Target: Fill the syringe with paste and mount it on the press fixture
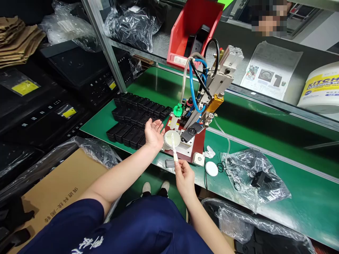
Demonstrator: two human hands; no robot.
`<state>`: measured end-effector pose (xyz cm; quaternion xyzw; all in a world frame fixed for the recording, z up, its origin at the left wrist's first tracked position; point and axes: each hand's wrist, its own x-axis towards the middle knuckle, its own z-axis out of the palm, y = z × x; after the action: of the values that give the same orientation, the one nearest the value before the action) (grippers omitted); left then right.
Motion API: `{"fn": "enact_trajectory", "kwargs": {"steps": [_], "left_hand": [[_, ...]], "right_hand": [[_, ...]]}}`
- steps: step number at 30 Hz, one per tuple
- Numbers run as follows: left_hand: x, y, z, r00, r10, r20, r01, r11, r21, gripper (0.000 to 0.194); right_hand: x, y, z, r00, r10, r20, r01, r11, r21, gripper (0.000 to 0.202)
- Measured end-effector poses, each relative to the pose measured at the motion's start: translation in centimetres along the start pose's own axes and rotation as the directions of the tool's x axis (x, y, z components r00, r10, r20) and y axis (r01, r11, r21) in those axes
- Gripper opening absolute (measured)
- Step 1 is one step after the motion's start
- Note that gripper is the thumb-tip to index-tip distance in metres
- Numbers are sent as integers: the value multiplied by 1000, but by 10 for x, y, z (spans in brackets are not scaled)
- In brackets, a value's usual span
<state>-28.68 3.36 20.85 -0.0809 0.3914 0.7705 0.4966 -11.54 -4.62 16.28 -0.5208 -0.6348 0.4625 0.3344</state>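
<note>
Looking down on a green workbench (299, 183) with a pneumatic press (219, 83) on a dark red base (200, 144). Both hands apart from each other, near that base. In the right hand (184, 174), a white stick (174, 151) pinched between thumb and fingers, tip over the pale contents of a round shallow dish (166, 138) at the front left of the base. Just beside it, the left hand (154, 135), palm up and fingers loosely uncurled, with nothing visible in its grasp; contact with the rim impossible to tell. To the right of the dish, on the press's metal fixture (187, 146), 1 black ribbed housing (188, 134) with a round centre. As for progress, probably midway: housing already set on the fixture, stick already at the dish, but no contact between stick and housing. Further left, 3 rough rows of black cases (129, 116); whether finished or waiting, not possible to tell. To the right, a white disc (211, 169), perhaps a lid, near a crumpled tissue (209, 152) and a clear plastic bag (275, 188).
</note>
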Motion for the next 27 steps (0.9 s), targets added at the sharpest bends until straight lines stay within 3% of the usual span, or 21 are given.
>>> {"fn": "enact_trajectory", "kwargs": {"steps": [5, 23, 27], "left_hand": [[-4, -1, 5, 999, 8, -39, -8, 1000, -8, 37], [-7, 0, 7, 996, -87, -32, 87, 996, -15, 41], [-7, 0, 7, 994, -105, -41, 104, 994, -35, 41]], "right_hand": [[3, -6, 10, 1000, -17, 19, 16, 998, 62, 30], [13, -5, 24, 987, -157, 45, 160, 984, -77, 27], [17, -1, 24, 989, -137, 54, 143, 982, -126, 29]]}}
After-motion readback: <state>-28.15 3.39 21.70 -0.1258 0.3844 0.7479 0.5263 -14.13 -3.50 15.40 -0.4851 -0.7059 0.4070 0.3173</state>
